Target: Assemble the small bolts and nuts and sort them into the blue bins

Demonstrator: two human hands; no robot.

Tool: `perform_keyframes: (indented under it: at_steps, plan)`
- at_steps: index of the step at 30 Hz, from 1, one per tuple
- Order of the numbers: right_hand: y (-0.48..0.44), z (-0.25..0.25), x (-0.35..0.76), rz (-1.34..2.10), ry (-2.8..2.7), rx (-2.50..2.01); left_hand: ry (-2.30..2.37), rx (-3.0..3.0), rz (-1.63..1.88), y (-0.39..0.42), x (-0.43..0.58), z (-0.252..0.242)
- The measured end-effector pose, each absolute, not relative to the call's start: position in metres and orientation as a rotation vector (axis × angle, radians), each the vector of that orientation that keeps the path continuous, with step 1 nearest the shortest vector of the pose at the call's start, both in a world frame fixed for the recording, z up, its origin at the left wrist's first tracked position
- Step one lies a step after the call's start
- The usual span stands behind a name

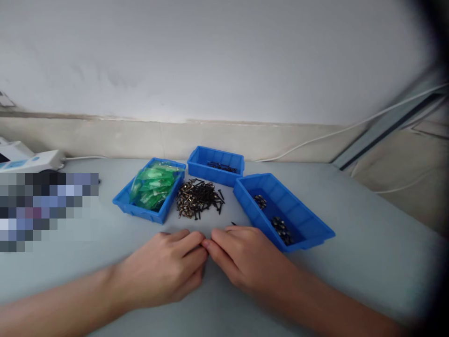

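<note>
My left hand (171, 264) and my right hand (245, 257) meet at the fingertips over the near part of the grey table. Both are closed in a pinch, and whatever lies between the fingers is too small and hidden to name. A dark screw tip (234, 223) shows just beyond my right fingers. Behind my hands lies a loose pile of dark and brass-coloured screws (198, 199). To its right, a long blue bin (298, 210) contains two small heaps of metal parts.
At the left stands a blue bin (138, 214) of green plastic packets (154, 185). Another blue bin (213, 157) with dark screws is at the back. A white power strip (45, 161) sits far left, beside a pixelated area.
</note>
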State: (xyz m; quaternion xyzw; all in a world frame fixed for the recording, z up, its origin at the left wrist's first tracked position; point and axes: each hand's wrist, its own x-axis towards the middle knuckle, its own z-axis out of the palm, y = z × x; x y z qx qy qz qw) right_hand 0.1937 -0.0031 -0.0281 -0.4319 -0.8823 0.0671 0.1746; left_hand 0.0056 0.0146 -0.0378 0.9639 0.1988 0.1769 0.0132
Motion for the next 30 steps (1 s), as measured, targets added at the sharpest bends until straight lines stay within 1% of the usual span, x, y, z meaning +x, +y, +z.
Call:
perform_keyframes:
  at_steps: [7,14,17,19,24,30]
  plan:
    - [-0.002,-0.024,0.194,0.355,-2.453,-1.247,0.637,3.036,0.505,0.015,0.005,-0.039]
    - [-0.002,-0.011,0.193,0.820,-2.216,-1.230,0.641,2.944,0.456,0.015,0.005,-0.038]
    - [-0.002,-0.010,0.194,0.932,-2.183,-1.197,0.630,2.909,0.458,0.015,0.006,-0.037]
    - [-0.002,-0.012,0.194,0.908,-2.211,-1.209,0.627,2.899,0.471,0.016,0.006,-0.036]
    - [-0.004,-0.018,0.193,0.684,-2.245,-1.260,0.622,2.885,0.511,0.016,0.007,-0.035]
    - [-0.005,-0.018,0.193,0.700,-2.257,-1.114,0.621,2.867,0.517,0.016,0.007,-0.035]
